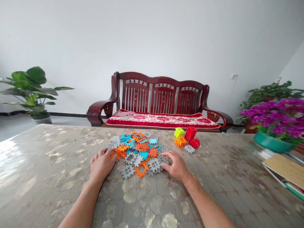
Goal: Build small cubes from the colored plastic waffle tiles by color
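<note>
A loose pile of flat, notched interlocking plastic building pieces lies on the table, in grey, orange and blue. My left hand (102,163) rests at the pile's left edge, fingers loosely stretched, its thumb side against an orange piece (121,150). At the right edge is my right hand (177,165), thumb and fingers apart beside a grey windowed piece (155,165). Nearest me in the pile are an orange ring-like piece (137,171) and another grey windowed piece (128,171). Neither hand appears to grip anything.
Right of the pile stand built-up blocks: yellow (179,132), orange (180,141) and red (190,134), with a grey piece (189,148) before them. A flowerpot (273,143) and a brown book or folder (285,169) occupy the table's right side. A wooden bench (163,98) stands behind.
</note>
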The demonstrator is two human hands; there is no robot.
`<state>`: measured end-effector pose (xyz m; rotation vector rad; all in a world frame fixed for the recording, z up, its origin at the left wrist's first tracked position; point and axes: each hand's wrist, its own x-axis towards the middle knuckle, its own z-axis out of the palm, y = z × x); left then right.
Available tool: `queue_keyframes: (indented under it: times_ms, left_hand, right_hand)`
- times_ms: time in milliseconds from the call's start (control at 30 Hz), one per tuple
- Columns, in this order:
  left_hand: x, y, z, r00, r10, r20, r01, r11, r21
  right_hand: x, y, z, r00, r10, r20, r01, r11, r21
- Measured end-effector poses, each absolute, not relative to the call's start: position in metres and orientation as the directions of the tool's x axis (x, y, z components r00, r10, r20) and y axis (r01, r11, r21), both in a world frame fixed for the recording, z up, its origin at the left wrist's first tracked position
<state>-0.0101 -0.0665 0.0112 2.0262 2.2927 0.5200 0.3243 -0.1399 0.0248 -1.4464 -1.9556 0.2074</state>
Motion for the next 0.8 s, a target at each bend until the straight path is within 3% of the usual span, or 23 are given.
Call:
queue_keyframes:
  times_ms: [100,300,600,800]
  left_hand:
    - [-0.010,-0.066,0.010,-0.147,0.970,0.196,0.957,0.089,0.275]
    - [-0.010,-0.067,0.012,-0.141,0.972,0.190,0.959,0.086,0.271]
    - [-0.011,-0.066,0.010,-0.148,0.968,0.203,0.956,0.087,0.281]
    - [-0.011,-0.066,0.010,-0.142,0.969,0.203,0.951,0.077,0.298]
  right_hand:
    - [0.305,-0.146,0.032,-0.226,0.877,0.423,0.810,0.411,-0.418]
    - [0.289,-0.147,0.025,-0.221,0.890,0.399,0.872,0.364,-0.328]
    - [0.292,-0.147,0.024,-0.227,0.845,0.484,0.843,0.420,-0.337]
    - [0.316,-0.136,0.021,-0.067,0.790,0.610,0.872,0.343,-0.349]
